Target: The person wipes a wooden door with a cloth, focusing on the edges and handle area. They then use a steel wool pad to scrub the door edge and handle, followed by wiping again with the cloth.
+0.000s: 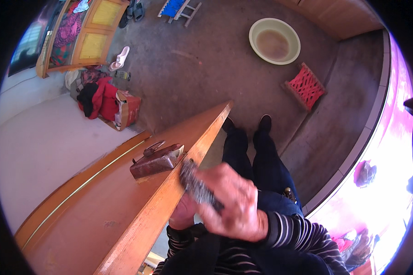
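A wooden door (89, 202) runs up the view, its bare, lighter narrow edge (151, 216) facing up. My right hand (229, 202) is closed around a dark grey pad or wadded cloth (196, 184), blurred, which meets that edge. Just beside the pad, a brown metal rim lock (155, 165) with a curved handle is fixed to the door's broad face. My left hand (184, 211) is low against the door, beneath the right one. Its fingers are mostly hidden, so its grip cannot be made out.
A pale green basin (292, 56) of murky water stands on the concrete floor, near a red woven stool (306, 87). A cardboard box (129, 110) with red clothing is by the wall. Beyond are a pink slipper (120, 58), a wooden cabinet (79, 58) and a blue-seated stool (173, 7).
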A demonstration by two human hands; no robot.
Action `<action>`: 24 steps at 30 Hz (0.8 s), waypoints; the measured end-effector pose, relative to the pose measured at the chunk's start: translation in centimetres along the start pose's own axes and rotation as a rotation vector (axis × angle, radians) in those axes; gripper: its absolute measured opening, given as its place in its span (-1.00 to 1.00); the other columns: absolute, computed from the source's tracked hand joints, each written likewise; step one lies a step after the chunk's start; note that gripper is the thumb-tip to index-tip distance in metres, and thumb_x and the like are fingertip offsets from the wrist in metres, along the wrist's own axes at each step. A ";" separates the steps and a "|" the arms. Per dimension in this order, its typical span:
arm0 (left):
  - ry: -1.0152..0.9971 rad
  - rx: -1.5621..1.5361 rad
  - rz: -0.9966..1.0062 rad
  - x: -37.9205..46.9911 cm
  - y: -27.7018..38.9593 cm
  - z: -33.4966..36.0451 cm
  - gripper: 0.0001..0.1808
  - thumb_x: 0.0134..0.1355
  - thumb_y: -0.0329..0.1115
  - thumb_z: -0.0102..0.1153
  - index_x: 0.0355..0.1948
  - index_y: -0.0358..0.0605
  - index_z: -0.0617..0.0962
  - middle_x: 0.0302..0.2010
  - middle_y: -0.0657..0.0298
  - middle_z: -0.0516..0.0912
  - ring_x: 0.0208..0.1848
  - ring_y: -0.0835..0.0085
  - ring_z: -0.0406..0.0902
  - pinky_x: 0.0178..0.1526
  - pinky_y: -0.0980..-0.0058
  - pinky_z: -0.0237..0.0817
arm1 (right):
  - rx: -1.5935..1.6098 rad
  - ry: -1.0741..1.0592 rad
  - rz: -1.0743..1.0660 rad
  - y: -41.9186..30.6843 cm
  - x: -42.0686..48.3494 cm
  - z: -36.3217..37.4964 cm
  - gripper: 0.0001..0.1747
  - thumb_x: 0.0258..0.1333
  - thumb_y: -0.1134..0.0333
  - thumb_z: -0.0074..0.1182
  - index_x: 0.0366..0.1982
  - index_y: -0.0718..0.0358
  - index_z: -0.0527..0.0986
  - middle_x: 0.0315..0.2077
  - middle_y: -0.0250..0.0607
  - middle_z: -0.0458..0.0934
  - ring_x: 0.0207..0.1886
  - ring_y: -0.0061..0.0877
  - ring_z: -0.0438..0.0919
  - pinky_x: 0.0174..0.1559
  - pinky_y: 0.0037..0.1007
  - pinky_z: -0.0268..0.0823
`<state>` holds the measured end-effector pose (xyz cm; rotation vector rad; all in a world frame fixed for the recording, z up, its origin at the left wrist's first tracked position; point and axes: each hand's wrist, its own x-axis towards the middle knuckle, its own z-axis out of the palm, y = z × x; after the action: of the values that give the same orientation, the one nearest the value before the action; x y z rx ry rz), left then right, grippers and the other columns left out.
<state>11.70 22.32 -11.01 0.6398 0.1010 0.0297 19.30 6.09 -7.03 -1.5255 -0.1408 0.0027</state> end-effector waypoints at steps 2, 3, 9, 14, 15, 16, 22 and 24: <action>-0.116 0.020 -0.024 0.7 0.0 -0.1 -0.38 0.69 0.02 -0.19 0.52 -0.22 0.38 0.29 -0.04 0.63 0.19 0.18 0.65 0.24 0.24 0.51 | -0.056 0.012 -0.032 0.1 0.1 0.0 -0.69 0.05 0.52 0.37 -0.10 0.41 0.68 -0.28 0.00 0.70 -0.34 -0.19 0.69 -0.26 -0.34 0.55; -0.182 0.031 -0.030 0.9 0.0 -0.1 -0.43 0.70 -0.03 -0.19 0.48 -0.20 0.44 0.32 -0.07 0.62 0.22 0.16 0.64 0.27 0.23 0.50 | -0.201 -0.048 0.043 0.8 0.3 -0.1 -0.68 0.04 0.52 0.38 -0.11 0.43 0.67 -0.29 0.01 0.70 -0.34 -0.19 0.70 -0.26 -0.34 0.57; -0.034 0.109 -0.025 0.4 0.1 0.7 -0.63 0.71 -0.06 -0.18 0.05 -0.08 0.58 -0.04 0.06 0.65 0.05 0.23 0.67 0.17 0.21 0.52 | -0.079 -0.027 -0.145 -1.3 0.0 0.0 -0.55 -0.03 0.52 0.40 -0.02 0.49 0.65 -0.26 0.02 0.73 -0.32 -0.22 0.74 -0.24 -0.30 0.62; 0.059 0.190 -0.055 -0.5 0.3 0.8 -0.50 0.70 0.13 -0.25 -0.31 0.08 0.48 -0.29 0.20 0.55 -0.07 0.35 0.63 0.05 0.22 0.53 | -0.282 -0.065 0.073 1.3 -0.1 0.0 -0.64 0.10 0.61 0.29 -0.01 0.44 0.66 -0.28 0.00 0.67 -0.31 -0.21 0.67 -0.29 -0.28 0.55; 0.089 0.161 -0.040 -0.6 0.3 0.8 -0.50 0.70 0.13 -0.26 -0.24 0.05 0.53 -0.25 0.18 0.59 -0.05 0.35 0.63 0.06 0.23 0.53 | -0.208 -0.041 -0.008 1.1 -0.1 0.0 -0.64 0.10 0.60 0.32 -0.02 0.46 0.65 -0.29 -0.01 0.68 -0.32 -0.21 0.68 -0.30 -0.28 0.55; 0.109 0.164 -0.046 -0.5 0.3 0.8 -0.50 0.70 0.13 -0.26 -0.21 0.05 0.54 -0.23 0.18 0.60 -0.07 0.34 0.62 0.04 0.24 0.52 | -0.149 -0.023 -0.053 0.4 -0.1 0.1 -0.65 0.09 0.59 0.34 -0.04 0.47 0.65 -0.30 -0.02 0.69 -0.33 -0.21 0.69 -0.30 -0.28 0.56; 0.201 0.347 -0.109 -0.2 0.9 1.9 -0.58 0.68 0.09 -0.18 -0.30 0.13 0.45 -0.31 0.23 0.54 -0.29 0.32 0.48 -0.17 0.36 0.42 | -0.244 -0.026 0.128 1.4 0.1 0.1 -0.61 0.06 0.60 0.30 0.00 0.42 0.66 -0.38 -0.07 0.60 -0.42 -0.20 0.62 -0.38 -0.24 0.48; 0.160 0.491 -0.126 -0.1 1.0 2.6 -0.60 0.66 0.09 -0.13 -0.23 0.07 0.46 -0.29 0.22 0.54 -0.29 0.32 0.48 -0.18 0.38 0.42 | -0.203 -0.047 0.041 1.2 -0.2 0.0 -0.58 0.00 0.59 0.33 -0.02 0.45 0.65 -0.33 -0.04 0.64 -0.39 -0.21 0.65 -0.35 -0.27 0.52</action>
<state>11.88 21.54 -8.30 1.1200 0.3093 -0.0678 19.17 6.13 -8.20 -1.7315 -0.1504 0.0584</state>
